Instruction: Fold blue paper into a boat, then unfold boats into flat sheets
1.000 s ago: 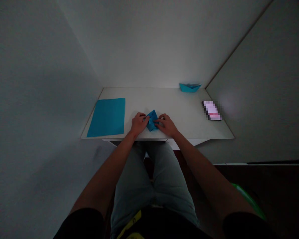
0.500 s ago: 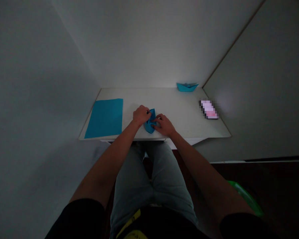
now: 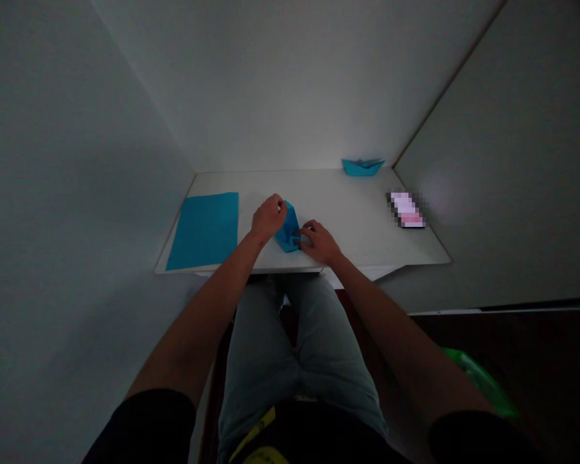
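Between my hands, near the table's front edge, is a small piece of folded blue paper with its inner side facing up. My left hand is closed on its upper left edge, the fingertips partly hidden behind the knuckles. From the right, my right hand pinches the paper's lower right side, with thumb and forefinger on its inner folds. Farther back, a finished-looking blue paper boat stands against the wall. A flat blue sheet of paper lies to the left of my left hand.
The white table fits between a left wall, a back wall and a right panel. A phone, its screen blurred out, lies at the table's right edge. A green object stands on the dark floor at the lower right.
My left hand has moved slightly left and away from me, drawing the paper's upper part with it. The folded paper now looks wider and more opened. My right hand has hardly moved.
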Demonstrator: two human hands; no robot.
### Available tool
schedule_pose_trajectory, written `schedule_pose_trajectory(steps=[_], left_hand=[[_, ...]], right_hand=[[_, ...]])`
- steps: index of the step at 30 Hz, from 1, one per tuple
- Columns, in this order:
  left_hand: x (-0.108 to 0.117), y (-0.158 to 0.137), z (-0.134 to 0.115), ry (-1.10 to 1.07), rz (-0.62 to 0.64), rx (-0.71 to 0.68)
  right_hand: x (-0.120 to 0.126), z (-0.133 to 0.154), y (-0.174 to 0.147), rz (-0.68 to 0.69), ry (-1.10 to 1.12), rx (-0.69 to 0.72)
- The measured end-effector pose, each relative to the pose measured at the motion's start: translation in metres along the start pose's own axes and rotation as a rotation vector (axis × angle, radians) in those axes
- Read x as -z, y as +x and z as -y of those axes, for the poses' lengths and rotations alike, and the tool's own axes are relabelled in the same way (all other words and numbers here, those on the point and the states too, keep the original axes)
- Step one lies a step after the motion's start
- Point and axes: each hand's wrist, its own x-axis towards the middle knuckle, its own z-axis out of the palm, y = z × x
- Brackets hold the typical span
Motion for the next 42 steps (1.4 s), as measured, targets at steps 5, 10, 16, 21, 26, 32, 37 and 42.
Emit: schedule_pose_trajectory(steps=[5, 10, 16, 21, 26, 32, 37, 42], left_hand=[[0.007, -0.004, 0.0, 0.077, 0.018, 0.065], [0.003, 0.0, 0.017, -0.079, -0.041, 0.098], [-0.001, -0.001, 0.05, -0.38, -0.066, 0.125], [-0.013, -0.029, 0.061, -0.606, 0.036, 0.264], [-0.033, -0.06, 0.053, -0.614, -0.032, 0.19], [-0.047, -0.078, 0.027, -0.467, 0.02, 0.005], [-0.046, -0.08, 0.018, -0.476, 0.12, -0.049], [-0.048, -0.079, 0.021, -0.573, 0.089, 0.022]], right_hand=[[0.001, 0.0, 0.0, 0.027, 0.004, -0.006], [0.003, 0.002, 0.0, 0.011, 0.046, -0.021], [0.004, 0.003, 0.001, 0.008, 0.095, -0.032], [0.005, 0.004, 0.001, 0.015, 0.141, -0.076], [0.004, 0.003, 0.002, -0.012, 0.212, -0.129], [0.002, -0.003, 0.005, -0.065, 0.292, -0.238], [-0.001, -0.008, 0.005, -0.088, 0.402, -0.294], [0.001, -0.008, 0.004, -0.146, 0.474, -0.316]])
